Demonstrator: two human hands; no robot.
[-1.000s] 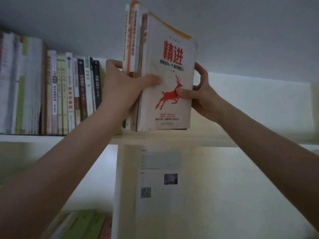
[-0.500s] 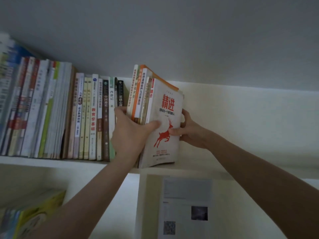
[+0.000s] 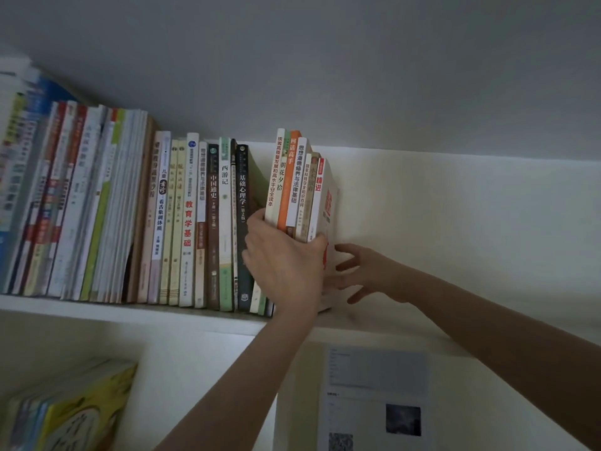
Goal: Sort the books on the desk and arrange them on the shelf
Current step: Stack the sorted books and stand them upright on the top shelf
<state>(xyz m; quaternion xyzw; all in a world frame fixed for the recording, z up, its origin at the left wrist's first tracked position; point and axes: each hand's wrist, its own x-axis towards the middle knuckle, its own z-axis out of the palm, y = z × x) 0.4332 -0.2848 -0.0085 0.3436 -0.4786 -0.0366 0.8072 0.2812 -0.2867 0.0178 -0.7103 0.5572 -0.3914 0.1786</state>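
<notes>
On the upper shelf (image 3: pixel 130 309), just right of the standing row of books (image 3: pixel 182 222), a bundle of paperbacks (image 3: pixel 297 187) stands tilted, a gap between. The left hand (image 3: pixel 286 265) squeezes its lower part, fingers curled round it; the right hand (image 3: pixel 364 275) hovers beside the outer cover, fingers spread, holding nothing. The bundle is probably stiff as a block but prone to fanning, so gripping low seems best. The shelf is smooth and white, the room dim, and a printed notice (image 3: pixel 377 385) hangs below.

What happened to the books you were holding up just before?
The bundle of books came down onto the shelf and turned spines outward. The right hand let go, fingers spread beside it. The left hand still grips it; the standing row stayed put.
</notes>
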